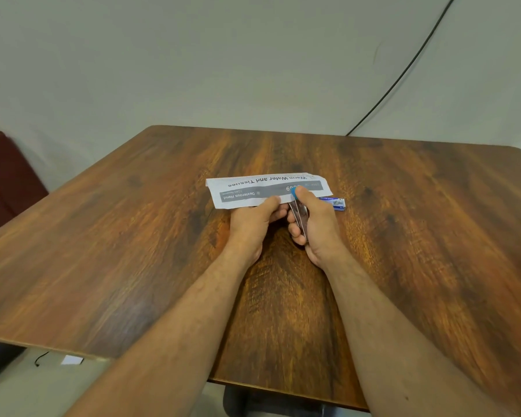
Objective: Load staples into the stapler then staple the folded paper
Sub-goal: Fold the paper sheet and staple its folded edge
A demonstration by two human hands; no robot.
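Note:
A folded printed paper [253, 189] lies flat on the wooden table [133, 236], its text upside down to me. My right hand [316, 227] grips a small metal stapler [298, 216] with a blue tip, its head at the paper's near edge and my thumb on top of it. My left hand [256, 219] pinches the paper's near edge just left of the stapler. A small blue and white staple box [336, 203] lies on the table right of the paper, partly hidden behind my right hand.
A black cable [403, 76] runs down the pale wall to the table's far edge. A dark red seat [3, 176] stands at the left. A small white scrap [72, 360] lies on the floor below the table's near left edge.

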